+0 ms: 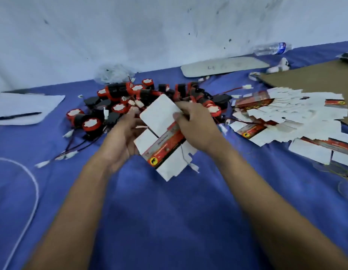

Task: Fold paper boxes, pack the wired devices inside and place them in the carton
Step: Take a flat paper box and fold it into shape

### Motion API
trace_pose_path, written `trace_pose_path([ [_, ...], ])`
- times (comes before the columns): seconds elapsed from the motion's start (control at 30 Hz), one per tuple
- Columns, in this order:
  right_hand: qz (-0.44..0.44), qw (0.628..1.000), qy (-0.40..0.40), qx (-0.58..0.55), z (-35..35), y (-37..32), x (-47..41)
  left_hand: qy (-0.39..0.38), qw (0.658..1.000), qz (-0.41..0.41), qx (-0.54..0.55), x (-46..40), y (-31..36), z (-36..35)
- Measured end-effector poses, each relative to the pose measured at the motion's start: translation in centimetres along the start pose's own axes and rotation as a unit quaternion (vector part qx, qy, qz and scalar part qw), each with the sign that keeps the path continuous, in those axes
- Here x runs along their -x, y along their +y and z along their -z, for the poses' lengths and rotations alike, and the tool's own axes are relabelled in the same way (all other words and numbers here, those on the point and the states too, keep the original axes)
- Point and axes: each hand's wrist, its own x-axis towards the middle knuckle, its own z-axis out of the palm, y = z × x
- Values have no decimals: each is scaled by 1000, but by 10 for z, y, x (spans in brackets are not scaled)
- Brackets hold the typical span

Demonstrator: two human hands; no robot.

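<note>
Both my hands hold one flat paper box blank [161, 121], white with a red and black printed band, above the blue cloth. My left hand [122, 137] grips its left side from underneath. My right hand [194, 125] pinches its upper right edge, thumb on the white face. A thin wire hangs below the blank. Behind it lies a heap of wired devices [142, 98], round, black and red with white tops and white plugs. A spread of flat box blanks [286, 115] lies to the right.
A brown cardboard sheet [313, 76] lies at the far right. A white paper with a black pen [18, 115] is at the left, and a white cable [32, 182] curves below it. A grey panel [224, 66] and a plastic bottle [272, 48] lie by the wall.
</note>
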Motion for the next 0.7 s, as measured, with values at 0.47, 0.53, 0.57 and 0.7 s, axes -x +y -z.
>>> trace_pose_path([
  [0.47, 132, 947, -79, 281, -70, -5, 34, 72, 997, -13, -18, 15, -25, 24],
  [0.53, 154, 958, -44, 236, -68, -7, 36, 63, 998, 3, 0, 16, -20, 31],
  [0.57, 160, 968, -28, 194, -66, -7, 36, 67, 998, 3, 5, 17, -18, 34],
  [0.7, 135, 990, 29, 11, -58, -7, 34, 63, 996, -43, 50, 21, -13, 37],
])
